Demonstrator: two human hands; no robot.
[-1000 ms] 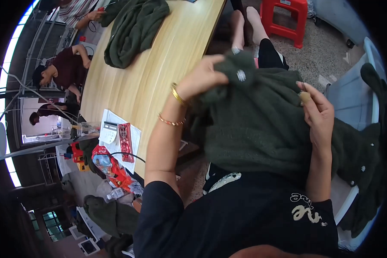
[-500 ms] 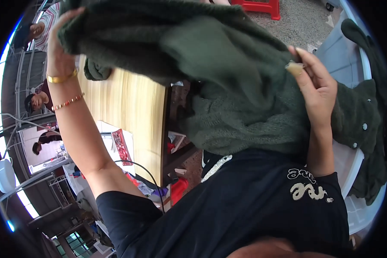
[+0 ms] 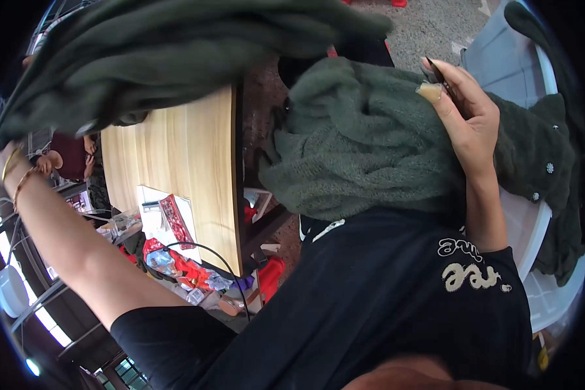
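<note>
Right hand [image 3: 465, 120] pinching a fuzzy dark green knitted garment [image 3: 364, 149] at its edge, left hand [image 3: 6, 156] lifting the bunched far end, grip hidden, smooth wooden table [image 3: 182, 162] below.

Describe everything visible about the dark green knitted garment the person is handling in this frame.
The dark green garment looks like a thick, fuzzy knit. One bunched part lies against the person's dark shirt; another part is lifted up and to the left, draped over the raised left arm, so the left hand is hidden under it. The right hand grips its right edge, holding a small dark tool. More green knit with small pale buttons hangs over a white chair at right.
</note>
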